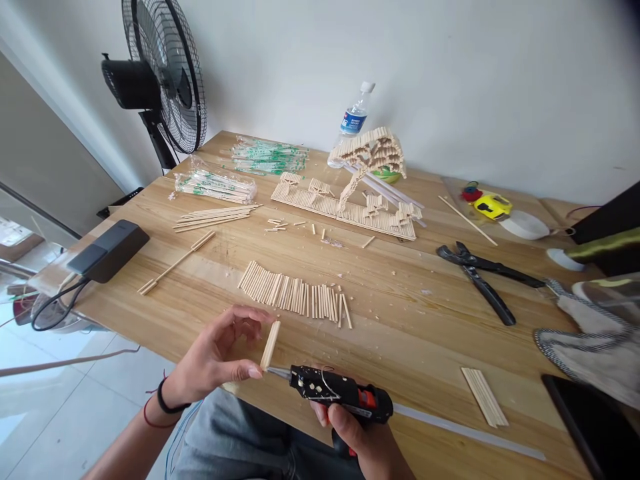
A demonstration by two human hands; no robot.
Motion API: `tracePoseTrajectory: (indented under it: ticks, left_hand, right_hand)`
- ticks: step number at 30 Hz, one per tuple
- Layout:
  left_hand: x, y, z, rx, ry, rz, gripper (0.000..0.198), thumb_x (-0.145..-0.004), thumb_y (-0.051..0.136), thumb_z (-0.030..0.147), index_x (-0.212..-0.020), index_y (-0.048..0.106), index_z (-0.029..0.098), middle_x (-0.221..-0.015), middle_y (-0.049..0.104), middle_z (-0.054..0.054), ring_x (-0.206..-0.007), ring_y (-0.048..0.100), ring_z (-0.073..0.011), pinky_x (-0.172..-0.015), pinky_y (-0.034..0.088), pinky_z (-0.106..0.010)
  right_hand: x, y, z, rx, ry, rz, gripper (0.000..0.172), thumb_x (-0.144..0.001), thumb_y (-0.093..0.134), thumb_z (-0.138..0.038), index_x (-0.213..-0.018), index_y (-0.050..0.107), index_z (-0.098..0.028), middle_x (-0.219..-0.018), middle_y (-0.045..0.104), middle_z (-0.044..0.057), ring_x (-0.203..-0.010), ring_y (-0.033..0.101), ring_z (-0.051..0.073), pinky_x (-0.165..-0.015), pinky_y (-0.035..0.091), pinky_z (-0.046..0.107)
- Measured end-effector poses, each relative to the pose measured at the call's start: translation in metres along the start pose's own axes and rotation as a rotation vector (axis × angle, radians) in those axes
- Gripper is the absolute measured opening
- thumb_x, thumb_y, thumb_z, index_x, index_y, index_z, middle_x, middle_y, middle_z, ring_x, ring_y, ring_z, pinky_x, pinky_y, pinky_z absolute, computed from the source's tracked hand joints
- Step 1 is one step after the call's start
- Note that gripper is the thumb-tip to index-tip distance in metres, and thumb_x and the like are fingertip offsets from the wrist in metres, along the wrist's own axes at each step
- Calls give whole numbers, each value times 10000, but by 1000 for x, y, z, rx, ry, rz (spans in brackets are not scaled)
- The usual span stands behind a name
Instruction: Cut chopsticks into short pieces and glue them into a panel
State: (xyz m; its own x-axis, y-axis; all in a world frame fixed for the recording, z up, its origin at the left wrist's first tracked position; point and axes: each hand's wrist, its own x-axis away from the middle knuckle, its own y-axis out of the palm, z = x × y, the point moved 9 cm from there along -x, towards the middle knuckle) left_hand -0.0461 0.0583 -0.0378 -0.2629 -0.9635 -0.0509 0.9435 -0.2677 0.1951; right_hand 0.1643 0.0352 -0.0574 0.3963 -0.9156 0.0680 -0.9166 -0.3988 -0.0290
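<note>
Between the thumb and fingertips of my left hand (227, 347) is a small strip of short wooden sticks (271, 345) lying side by side, held upright at its ends. My right hand (350, 430) is wrapped round a black glue gun (345, 393) spotted with dried glue. Its metal nozzle points left and reaches the lower end of the strip, close to my left thumb. A white glue stick (470, 432) runs out from the back of the gun. Just beyond my hands lies a row of short cut sticks (295, 293) on the wooden table (390, 333).
A stick model with a tree shape (373, 160) stands farther back, before a bottle (355, 117). Bagged sticks (215, 185) lie left, near a fan (163, 73) and a power bank (109, 250). Right are black cutters (480, 273), a flat stick panel (485, 397) and a phone (590, 427).
</note>
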Motion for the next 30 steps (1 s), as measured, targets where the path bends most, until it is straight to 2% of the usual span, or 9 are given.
tracePoseTrajectory:
  ticks: [7,12,16,24,30]
  left_hand:
    - [1,0,-1,25,7,-8,574,-828,937,318,-1348,698,280,-1367,688,-93,-1174,631,-241,-1003,495,-332]
    - [1,1,2,34,28,-9,567,-829,938,294,-1342,699,307,-1378,692,-70,-1204,620,-222,-1024,489,-307]
    - [1,0,3,29,31,-2,566,-818,945,299,-1331,707,278,-1363,701,-87,-1176,630,-225,-1001,497,-308]
    - [1,0,2,20,31,-3,555,-813,949,302,-1317,716,293,-1363,708,-79,-1195,631,-231,-1017,491,-318]
    - [2,-2,2,4,33,10,570,-793,961,317,-1304,720,243,-1348,708,-120,-1148,646,-250,-983,515,-350]
  right_hand:
    - [4,-5,11,-14,62,13,565,-941,580,-774,-743,612,-245,-667,566,27,-668,560,232,-717,546,413]
    - [3,-5,8,-25,62,16,560,-950,585,-755,-721,599,-244,-668,560,23,-701,577,242,-737,538,415]
    - [3,-6,7,-22,55,27,540,-957,586,-736,-720,595,-251,-673,560,26,-731,591,260,-740,534,418]
    - [3,-5,5,-32,61,39,543,-971,577,-729,-732,551,-242,-717,543,13,-706,516,216,-750,489,395]
    - [3,-2,9,-83,109,39,580,-963,563,-763,-719,528,-238,-713,501,2,-710,482,209,-733,422,377]
